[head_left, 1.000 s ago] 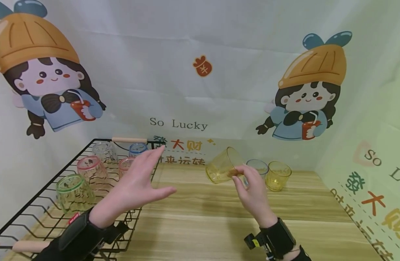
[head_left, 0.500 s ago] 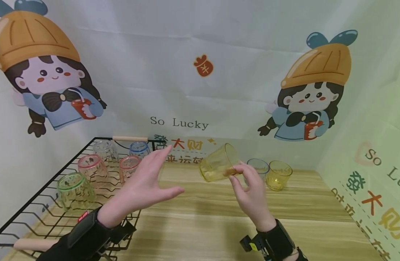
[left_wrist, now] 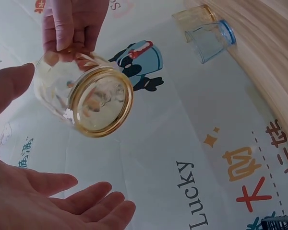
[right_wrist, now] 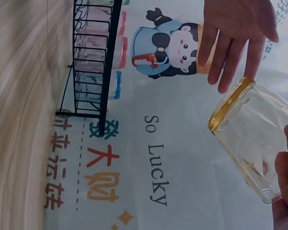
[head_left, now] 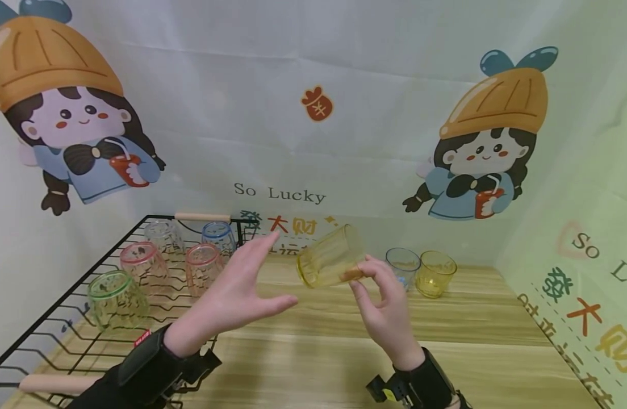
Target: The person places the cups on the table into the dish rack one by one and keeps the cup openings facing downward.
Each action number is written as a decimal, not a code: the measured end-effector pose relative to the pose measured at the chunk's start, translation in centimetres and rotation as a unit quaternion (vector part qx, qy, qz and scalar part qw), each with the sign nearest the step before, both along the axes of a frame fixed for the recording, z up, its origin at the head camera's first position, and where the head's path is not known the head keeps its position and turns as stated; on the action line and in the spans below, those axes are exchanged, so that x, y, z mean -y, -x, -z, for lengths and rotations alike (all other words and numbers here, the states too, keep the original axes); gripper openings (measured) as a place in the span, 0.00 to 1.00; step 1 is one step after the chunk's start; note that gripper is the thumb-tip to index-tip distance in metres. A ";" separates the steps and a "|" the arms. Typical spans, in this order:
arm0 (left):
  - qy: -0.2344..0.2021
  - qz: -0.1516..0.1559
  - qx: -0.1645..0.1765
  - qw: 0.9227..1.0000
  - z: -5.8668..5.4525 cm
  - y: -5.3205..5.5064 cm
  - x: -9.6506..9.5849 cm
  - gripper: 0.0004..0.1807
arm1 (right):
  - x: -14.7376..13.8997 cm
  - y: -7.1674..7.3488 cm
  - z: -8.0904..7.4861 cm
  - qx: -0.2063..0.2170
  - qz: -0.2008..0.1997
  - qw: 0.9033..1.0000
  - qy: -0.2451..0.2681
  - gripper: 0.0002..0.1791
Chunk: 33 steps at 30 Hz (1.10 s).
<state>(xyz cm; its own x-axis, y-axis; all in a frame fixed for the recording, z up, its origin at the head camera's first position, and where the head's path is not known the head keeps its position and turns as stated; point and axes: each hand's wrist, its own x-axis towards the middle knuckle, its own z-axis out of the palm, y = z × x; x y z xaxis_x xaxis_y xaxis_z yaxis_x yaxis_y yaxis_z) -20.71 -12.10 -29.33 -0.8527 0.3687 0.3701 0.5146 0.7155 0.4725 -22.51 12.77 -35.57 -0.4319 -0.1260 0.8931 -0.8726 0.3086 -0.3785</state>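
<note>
My right hand (head_left: 387,318) pinches a clear yellow glass (head_left: 326,258) near its rim, thumb on one side and fingers on the other. The glass is raised over the table and tilted, its thick base pointing left. My left hand (head_left: 237,289) reaches toward that base with thumb and fingers spread wide. In the left wrist view the round base (left_wrist: 102,101) faces the left palm, with a gap to the fingers. The right wrist view shows the left fingertips (right_wrist: 223,86) close by the base edge.
A black wire rack (head_left: 53,309) at left holds several upside-down glasses: green-based (head_left: 116,301), pink-based (head_left: 145,267), blue-based (head_left: 218,236) and clear (head_left: 164,238). A blue-rimmed glass (head_left: 402,264) and another yellow glass (head_left: 436,274) stand upright at the back right of the wooden table (head_left: 395,335). A printed curtain hangs behind.
My right hand has carried the yellow glass leftward and tipped it further onto its side. My left hand has moved right, closer to the glass's base, its fingers still spread.
</note>
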 end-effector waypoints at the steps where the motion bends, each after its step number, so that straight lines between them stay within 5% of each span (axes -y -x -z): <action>1: -0.003 0.003 0.001 1.000 0.1 0.0 -0.1 0.58 | 0.1 -0.1 0.0 -0.003 -0.004 1.000 0.002 0.14; 12: -0.048 0.011 0.005 0.999 0.2 -0.2 -0.8 0.56 | 1.1 -0.7 -0.2 -0.051 -0.040 0.998 0.020 0.15; 33: -0.161 0.048 0.050 0.985 0.7 -0.5 -2.2 0.53 | 1.9 -1.4 -0.5 -0.057 -0.104 0.991 0.062 0.07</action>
